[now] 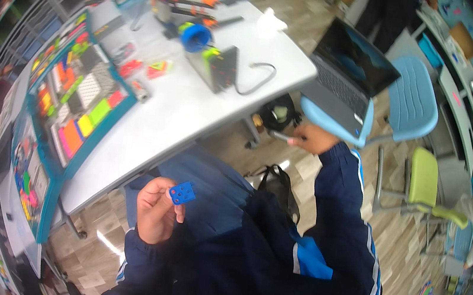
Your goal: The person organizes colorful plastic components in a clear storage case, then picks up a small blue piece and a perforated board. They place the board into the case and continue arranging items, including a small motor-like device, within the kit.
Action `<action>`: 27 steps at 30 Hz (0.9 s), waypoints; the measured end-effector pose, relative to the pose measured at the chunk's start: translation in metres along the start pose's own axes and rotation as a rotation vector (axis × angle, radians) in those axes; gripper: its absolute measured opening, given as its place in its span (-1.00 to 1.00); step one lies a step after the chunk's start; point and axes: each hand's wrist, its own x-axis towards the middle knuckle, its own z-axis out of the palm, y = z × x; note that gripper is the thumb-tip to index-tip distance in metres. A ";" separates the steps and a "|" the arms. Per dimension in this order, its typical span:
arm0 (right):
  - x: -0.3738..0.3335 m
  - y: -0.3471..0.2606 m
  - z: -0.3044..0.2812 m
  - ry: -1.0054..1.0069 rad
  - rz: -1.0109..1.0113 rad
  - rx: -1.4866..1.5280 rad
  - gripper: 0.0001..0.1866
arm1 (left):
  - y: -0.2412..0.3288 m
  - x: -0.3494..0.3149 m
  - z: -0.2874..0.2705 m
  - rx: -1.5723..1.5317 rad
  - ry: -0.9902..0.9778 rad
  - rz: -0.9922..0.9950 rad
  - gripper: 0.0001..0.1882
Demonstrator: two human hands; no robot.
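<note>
My left hand (pixel 156 211) is closed, pinching a small blue plastic building piece (pixel 183 193) with round holes between thumb and fingers. It is held above my lap, short of the table's near edge. My right hand (pixel 316 139) is stretched out to the right, beside the seat of a light blue chair. Its fingers are closed on a thin grey piece (pixel 278 136), blurred and too small to name. An open black laptop (pixel 339 92) rests on that chair (pixel 364 128), just beyond my right hand.
The white table (pixel 128 151) carries a teal-edged tray (pixel 98 132) of colourful building parts, an assembled model with a blue round part (pixel 196 38), and crumpled white tissue (pixel 271 22). A black bag (pixel 279 192) lies on the floor. Another blue chair (pixel 413 99) and a green chair (pixel 423 178) stand right.
</note>
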 end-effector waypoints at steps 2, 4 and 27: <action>-0.019 -0.050 -0.032 -0.064 -0.142 0.116 -0.45 | 0.013 -0.001 -0.006 0.071 0.047 0.110 -0.87; -0.029 -0.105 -0.060 -0.163 -0.452 0.289 -0.55 | 0.033 0.004 -0.016 0.173 0.081 0.244 -0.88; 0.191 -0.377 -0.043 -0.138 -1.005 1.085 -0.60 | 0.140 0.157 -0.108 1.171 0.498 1.149 -0.93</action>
